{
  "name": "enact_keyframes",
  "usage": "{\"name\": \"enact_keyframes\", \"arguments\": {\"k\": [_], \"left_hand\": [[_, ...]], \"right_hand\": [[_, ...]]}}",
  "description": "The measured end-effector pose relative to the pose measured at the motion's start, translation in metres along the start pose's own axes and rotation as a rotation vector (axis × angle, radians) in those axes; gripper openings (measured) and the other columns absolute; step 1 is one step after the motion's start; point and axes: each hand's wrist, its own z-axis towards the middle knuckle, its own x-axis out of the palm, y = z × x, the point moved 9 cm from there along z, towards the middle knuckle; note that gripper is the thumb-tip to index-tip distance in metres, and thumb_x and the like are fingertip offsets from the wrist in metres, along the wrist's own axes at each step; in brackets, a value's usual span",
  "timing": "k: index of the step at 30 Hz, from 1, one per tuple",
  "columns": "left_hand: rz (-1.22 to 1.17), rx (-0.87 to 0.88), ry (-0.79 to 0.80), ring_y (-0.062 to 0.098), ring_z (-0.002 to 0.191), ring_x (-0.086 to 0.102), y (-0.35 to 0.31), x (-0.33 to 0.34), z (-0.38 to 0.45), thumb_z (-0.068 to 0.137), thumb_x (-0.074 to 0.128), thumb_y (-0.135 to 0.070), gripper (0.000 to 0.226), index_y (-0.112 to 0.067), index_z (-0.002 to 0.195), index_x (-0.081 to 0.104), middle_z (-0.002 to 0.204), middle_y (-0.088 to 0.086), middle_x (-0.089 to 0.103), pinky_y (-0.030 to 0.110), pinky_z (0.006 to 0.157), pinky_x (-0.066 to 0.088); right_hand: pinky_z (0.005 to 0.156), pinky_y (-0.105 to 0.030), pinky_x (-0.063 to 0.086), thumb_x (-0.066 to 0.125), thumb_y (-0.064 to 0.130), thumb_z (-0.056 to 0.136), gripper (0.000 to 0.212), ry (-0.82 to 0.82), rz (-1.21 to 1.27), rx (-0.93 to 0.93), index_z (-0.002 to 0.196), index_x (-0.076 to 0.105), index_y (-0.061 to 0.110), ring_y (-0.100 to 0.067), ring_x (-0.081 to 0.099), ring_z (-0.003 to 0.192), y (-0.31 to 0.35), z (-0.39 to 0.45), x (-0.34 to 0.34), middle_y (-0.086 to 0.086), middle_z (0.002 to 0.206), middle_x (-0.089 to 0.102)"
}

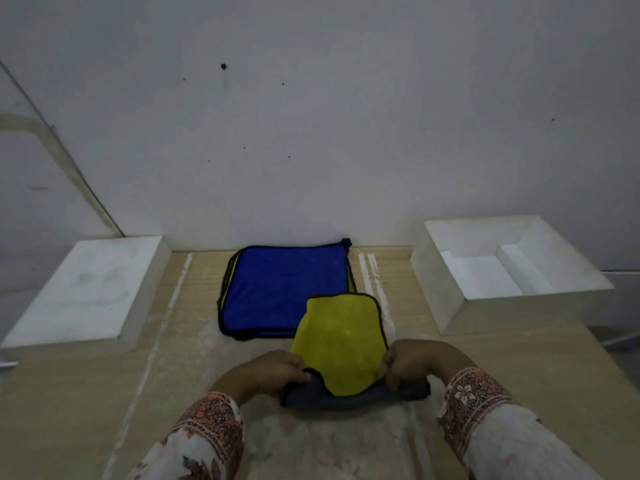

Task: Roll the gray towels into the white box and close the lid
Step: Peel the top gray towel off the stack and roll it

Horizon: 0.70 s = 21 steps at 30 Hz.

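Note:
A towel (341, 344), yellow on top and gray underneath, lies on the wooden table in front of me. Its near edge is curled over into a gray roll (349, 398). My left hand (273, 370) pinches the left end of that roll, and my right hand (412, 362) pinches the right end. Behind it lies a stack of flat towels (280, 289) with a blue face up. The open white box (512, 271) stands at the right rear. Its white lid (86, 289) lies flat at the left.
The pale wooden table (104, 393) runs back to a white wall (311, 133). The box and lid take up the two rear corners. Patterned sleeves cover both my forearms at the bottom of the view.

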Motion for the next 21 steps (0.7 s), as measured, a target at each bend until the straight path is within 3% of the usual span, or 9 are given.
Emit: {"name": "enact_keyframes", "arguments": {"k": [2, 4, 6, 8, 11, 14, 17, 21], "left_hand": [[-0.095, 0.076, -0.137, 0.015, 0.075, 0.052, -0.006, -0.016, 0.004, 0.095, 0.054, -0.019, 0.015, -0.015, 0.080, 0.055, 0.081, 0.003, 0.055, 0.025, 0.065, 0.041], [-0.169, 0.131, -0.278, 0.016, 0.079, 0.054, -0.008, -0.036, 0.006, 0.097, 0.052, -0.022, 0.015, -0.013, 0.086, 0.058, 0.086, 0.005, 0.058, 0.028, 0.070, 0.042], [-0.192, 0.161, -0.388, 0.022, 0.085, 0.056, -0.008, -0.052, 0.011, 0.098, 0.050, -0.024, 0.020, -0.006, 0.094, 0.058, 0.092, 0.012, 0.059, 0.032, 0.075, 0.042], [-0.220, 0.181, -0.475, 0.024, 0.088, 0.056, -0.009, -0.064, 0.018, 0.099, 0.048, -0.025, 0.022, -0.005, 0.098, 0.057, 0.094, 0.011, 0.059, 0.035, 0.078, 0.044], [-0.275, 0.188, -0.596, 0.025, 0.093, 0.058, -0.008, -0.078, 0.030, 0.101, 0.043, -0.025, 0.020, -0.010, 0.100, 0.056, 0.098, 0.007, 0.060, 0.041, 0.084, 0.048], [-0.237, 0.145, -0.722, 0.026, 0.096, 0.057, -0.006, -0.091, 0.043, 0.101, 0.041, -0.024, 0.017, -0.012, 0.102, 0.053, 0.100, 0.006, 0.059, 0.034, 0.076, 0.044], [-0.098, 0.094, -0.748, 0.019, 0.094, 0.055, -0.006, -0.097, 0.061, 0.099, 0.045, -0.021, 0.019, -0.010, 0.112, 0.054, 0.110, 0.010, 0.062, 0.028, 0.078, 0.040], [0.162, 0.100, -0.706, 0.025, 0.119, 0.047, -0.014, -0.098, 0.080, 0.089, 0.059, -0.020, 0.047, -0.011, 0.133, 0.046, 0.131, 0.010, 0.051, 0.035, 0.098, 0.042]], "right_hand": [[0.074, -0.026, 0.044, 0.061, 0.005, 0.078, 0.025, -0.131, 0.061, -0.022, 0.101, 0.071, 0.004, -0.022, 0.059, 0.098, 0.002, 0.006, -0.018, -0.010, 0.112, 0.067], [0.082, -0.025, 0.045, 0.056, 0.001, 0.081, 0.031, -0.274, 0.115, -0.055, 0.107, 0.070, 0.009, -0.023, 0.058, 0.103, 0.004, 0.009, -0.038, -0.009, 0.113, 0.065], [0.097, -0.034, 0.046, 0.054, 0.002, 0.082, 0.034, -0.387, 0.126, -0.067, 0.110, 0.068, 0.017, -0.025, 0.056, 0.112, 0.004, 0.014, -0.057, -0.007, 0.120, 0.062], [0.103, -0.042, 0.041, 0.053, 0.005, 0.084, 0.036, -0.469, 0.112, -0.065, 0.111, 0.066, 0.023, -0.026, 0.055, 0.115, 0.006, 0.021, -0.072, -0.004, 0.124, 0.061], [0.103, -0.040, 0.037, 0.049, 0.010, 0.091, 0.032, -0.576, 0.103, -0.082, 0.113, 0.064, 0.028, -0.023, 0.054, 0.116, 0.012, 0.033, -0.091, 0.000, 0.126, 0.060], [0.098, -0.039, 0.035, 0.049, 0.016, 0.094, 0.025, -0.670, 0.122, -0.091, 0.106, 0.065, 0.031, -0.022, 0.055, 0.112, 0.014, 0.048, -0.108, 0.002, 0.118, 0.064], [0.094, -0.038, 0.031, 0.049, 0.022, 0.095, 0.020, -0.718, 0.110, -0.061, 0.106, 0.065, 0.030, -0.022, 0.055, 0.110, 0.012, 0.066, -0.116, 0.002, 0.114, 0.065], [0.097, -0.039, 0.038, 0.051, 0.022, 0.095, 0.024, -0.694, 0.057, -0.053, 0.116, 0.061, 0.026, -0.023, 0.053, 0.113, 0.008, 0.089, -0.108, -0.001, 0.122, 0.062]]}}
